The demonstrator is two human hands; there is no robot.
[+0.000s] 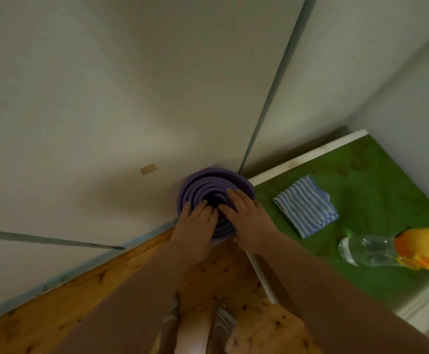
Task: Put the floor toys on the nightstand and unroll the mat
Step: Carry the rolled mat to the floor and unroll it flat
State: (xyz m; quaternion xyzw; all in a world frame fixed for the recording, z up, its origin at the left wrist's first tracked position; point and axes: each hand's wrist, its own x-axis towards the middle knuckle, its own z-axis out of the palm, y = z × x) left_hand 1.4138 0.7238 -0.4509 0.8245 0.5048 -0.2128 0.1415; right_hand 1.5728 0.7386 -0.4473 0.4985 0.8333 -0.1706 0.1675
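View from the head, looking straight down: a purple rolled mat (208,185) stands on end on the wooden floor (106,290), in the corner between pale cupboard doors (131,85) and the near left corner of the nightstand (376,190). Both hands rest on the roll's top end. The left hand (195,226) lies flat, its fingers (203,206) close together with the tips at the dark hollow centre. The right hand (246,221) lies flat beside it, fingers slightly spread across the coils. On the nightstand's green top lie a blue-and-white striped cloth (306,205) near the left edge, and a clear plastic bottle (369,250) touching a yellow toy (422,246) at the right.
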